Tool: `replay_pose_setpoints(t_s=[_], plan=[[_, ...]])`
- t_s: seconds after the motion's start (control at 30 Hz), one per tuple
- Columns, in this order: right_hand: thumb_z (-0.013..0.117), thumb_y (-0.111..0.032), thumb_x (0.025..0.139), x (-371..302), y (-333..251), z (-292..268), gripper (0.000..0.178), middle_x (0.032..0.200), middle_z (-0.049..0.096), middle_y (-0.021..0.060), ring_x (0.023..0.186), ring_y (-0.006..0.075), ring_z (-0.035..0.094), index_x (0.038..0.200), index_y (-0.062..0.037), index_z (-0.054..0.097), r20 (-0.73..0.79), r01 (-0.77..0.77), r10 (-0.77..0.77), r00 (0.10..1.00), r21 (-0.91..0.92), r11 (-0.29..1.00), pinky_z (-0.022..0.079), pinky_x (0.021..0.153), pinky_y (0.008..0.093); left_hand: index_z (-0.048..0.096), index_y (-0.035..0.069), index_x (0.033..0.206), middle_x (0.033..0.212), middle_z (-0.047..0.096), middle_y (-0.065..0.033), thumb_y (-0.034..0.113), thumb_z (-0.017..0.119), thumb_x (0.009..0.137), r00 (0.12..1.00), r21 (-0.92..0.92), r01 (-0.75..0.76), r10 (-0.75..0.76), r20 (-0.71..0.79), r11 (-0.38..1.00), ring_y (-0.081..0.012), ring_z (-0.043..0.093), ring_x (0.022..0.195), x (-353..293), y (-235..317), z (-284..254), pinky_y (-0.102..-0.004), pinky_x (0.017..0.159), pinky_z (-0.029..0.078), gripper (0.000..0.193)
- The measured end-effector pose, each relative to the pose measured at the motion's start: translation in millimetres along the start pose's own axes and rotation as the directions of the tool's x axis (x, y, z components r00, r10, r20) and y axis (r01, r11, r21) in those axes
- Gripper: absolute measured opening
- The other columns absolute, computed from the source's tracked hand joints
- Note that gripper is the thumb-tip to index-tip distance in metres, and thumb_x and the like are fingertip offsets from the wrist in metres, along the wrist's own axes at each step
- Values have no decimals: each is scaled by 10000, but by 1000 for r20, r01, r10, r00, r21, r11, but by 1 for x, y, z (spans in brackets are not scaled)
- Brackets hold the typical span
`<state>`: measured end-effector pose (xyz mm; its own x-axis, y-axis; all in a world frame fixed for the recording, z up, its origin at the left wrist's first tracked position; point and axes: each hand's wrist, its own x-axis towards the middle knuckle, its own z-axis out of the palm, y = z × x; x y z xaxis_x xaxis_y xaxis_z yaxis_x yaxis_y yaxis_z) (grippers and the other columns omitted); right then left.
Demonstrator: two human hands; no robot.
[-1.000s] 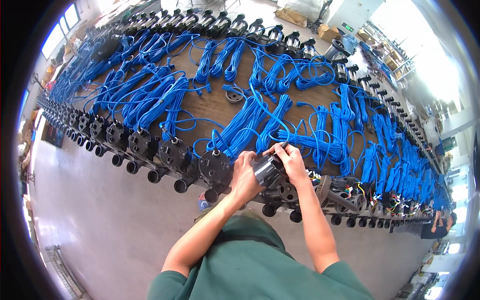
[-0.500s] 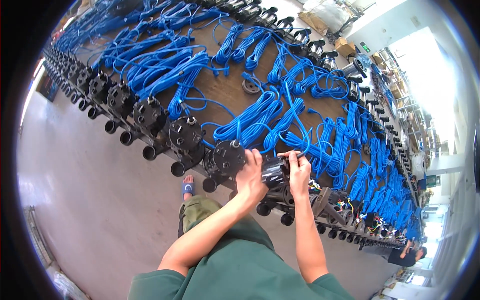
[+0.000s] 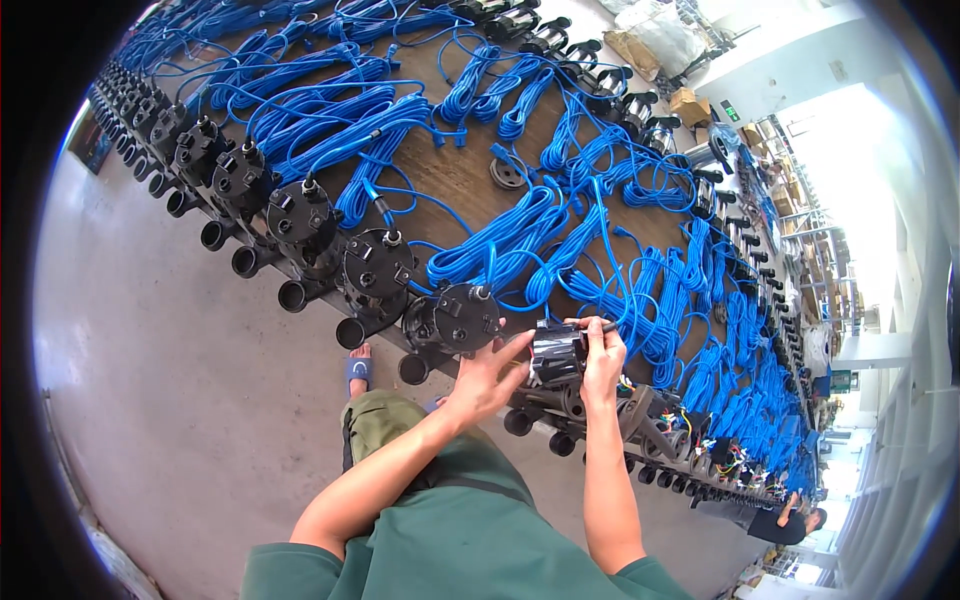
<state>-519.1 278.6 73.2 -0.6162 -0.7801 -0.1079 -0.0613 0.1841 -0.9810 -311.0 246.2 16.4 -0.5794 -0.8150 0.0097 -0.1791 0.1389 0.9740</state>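
Observation:
My right hand (image 3: 603,365) grips a glossy black cylindrical housing (image 3: 558,357) by its right side, thumb and fingers bent round its edge. A blue cable (image 3: 628,305) runs from beside those fingers back to the bundles on the table. At the left of the housing, my left hand (image 3: 488,380) has its fingers stretched and apart, the tips close to its side; whether they touch it I cannot tell. Just beyond my left hand stands a black pump-like unit (image 3: 466,318) with a round top, at the end of the near-edge row.
Coiled blue cable bundles (image 3: 500,235) cover much of the brown tabletop (image 3: 440,190). Black units (image 3: 300,225) line its near edge, with pipe mouths jutting over the floor. Open grey units with coloured wires (image 3: 680,430) continue rightward. Another person (image 3: 785,522) is at the far right.
The housing has turned from a tilted to a more upright pose in my right hand. My left fingers have spread and lie beside it. The whole view has shifted slightly.

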Motion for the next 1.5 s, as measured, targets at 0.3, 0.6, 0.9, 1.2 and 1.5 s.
replay_pose_setpoints(t_s=[0.3, 0.6, 0.9, 1.2, 1.5], plan=[[579, -228, 1086, -25, -27, 26, 289, 903, 773, 81, 749, 143, 683, 1006, -16, 758, -18, 214, -251, 968, -463, 860, 526, 704, 305, 96, -4, 1657, 1643, 309, -281, 163, 764, 870, 995, -195, -87, 93, 21, 977, -435, 393, 1464, -16, -12, -2, -477, 1215, 330, 1045], [631, -149, 1038, -46, -31, 47, 187, 923, 774, 135, 804, 272, 744, 1011, -19, 762, 98, 421, -457, 884, -592, 688, 552, 719, 355, 230, 30, 1645, 1657, 340, -233, 127, 843, 761, 995, -183, -44, 59, 81, 982, -393, 360, 1528, -13, -12, -10, -447, 1232, 345, 1080], [663, -112, 991, -45, -24, 53, 126, 864, 758, 152, 756, 321, 734, 971, -32, 759, 14, 378, -475, 880, -626, 683, 560, 687, 389, 243, 62, 1646, 1625, 379, -245, 129, 892, 730, 987, -143, 85, -64, 148, 986, -397, 451, 1466, -4, -31, 4, -447, 1136, 466, 1125], [484, -287, 1092, -30, -10, 27, 315, 1083, 716, 113, 1096, 339, 625, 1163, -45, 673, 189, 530, -495, 848, -294, 795, 429, 1006, 454, 300, -3, 1605, 1555, 441, -195, 274, 771, 909, 984, -393, 114, -49, 171, 912, -296, 430, 1450, 37, 24, 2, -424, 1201, 347, 884], [560, 63, 807, -86, -9, -188, 537, 1307, 621, 153, 1295, 357, 544, 1338, -18, 559, -197, -77, -315, 929, -931, 357, 400, 1107, 482, 588, 24, 1380, 1172, 691, -101, 181, 771, 827, 955, -361, 269, -200, 218, 893, -185, 652, 1077, 46, 38, 0, -361, 983, 521, 603]])
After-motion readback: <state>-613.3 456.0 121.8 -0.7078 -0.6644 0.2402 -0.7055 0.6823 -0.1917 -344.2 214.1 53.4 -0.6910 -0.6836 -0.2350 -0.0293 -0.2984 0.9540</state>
